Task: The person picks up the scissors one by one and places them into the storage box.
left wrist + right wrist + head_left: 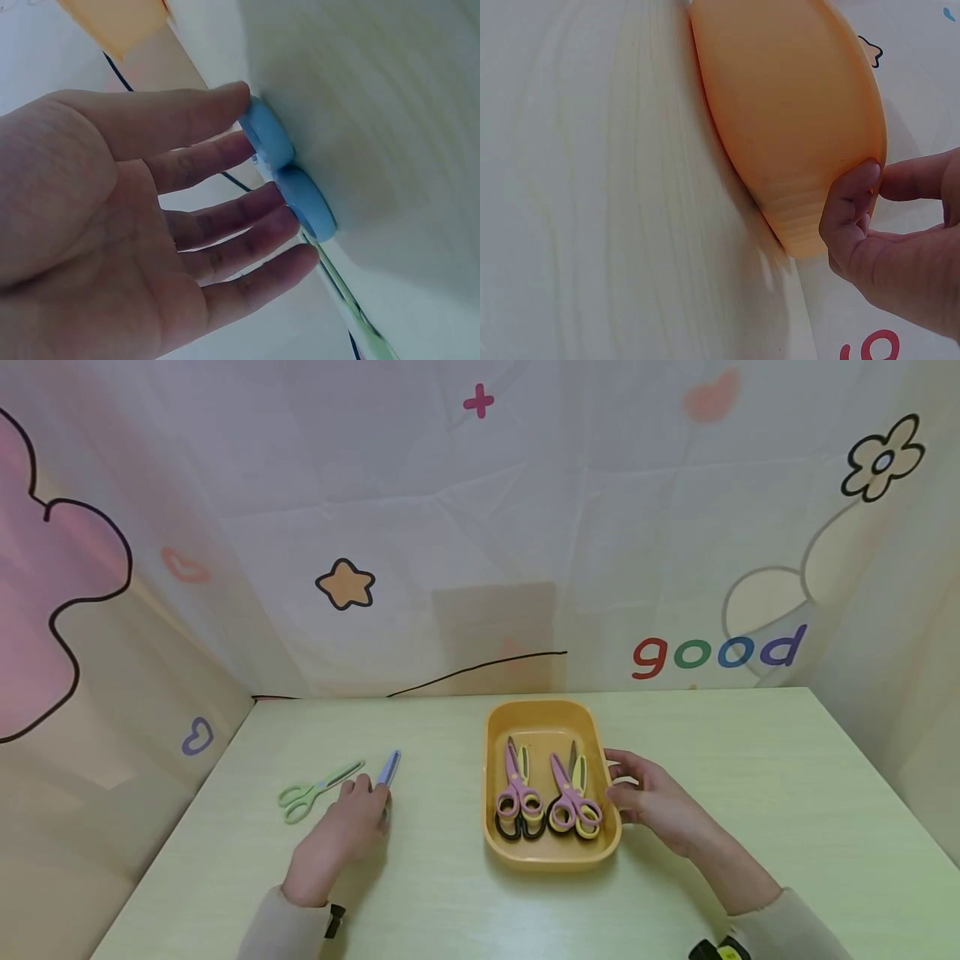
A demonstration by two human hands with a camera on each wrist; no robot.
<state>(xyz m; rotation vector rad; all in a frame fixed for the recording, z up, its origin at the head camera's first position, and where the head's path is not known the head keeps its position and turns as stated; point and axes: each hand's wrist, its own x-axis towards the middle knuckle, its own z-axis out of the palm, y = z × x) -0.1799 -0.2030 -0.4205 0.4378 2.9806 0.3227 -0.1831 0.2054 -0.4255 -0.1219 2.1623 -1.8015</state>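
On the left of the table, my left hand (341,835) holds a pair of light blue scissors (389,768) by the handles. Its thumb and fingertips meet the blue finger loops (307,201) in the left wrist view, close over the tabletop. Light green scissors (341,774) lie just left of that hand. My right hand (660,806) pinches the right rim of a yellow tray (536,862), thumb on one side and fingers on the other. Inside the tray, pink scissors (512,768) and another pink pair (561,774) overlap yellow-and-black scissors (581,772).
The pale wood-grain table (435,893) ends at a printed cloth backdrop (450,527), which also hangs along both sides. The tray stands right of the middle, toward the back. A dark wrist strap piece (335,921) shows at the left sleeve.
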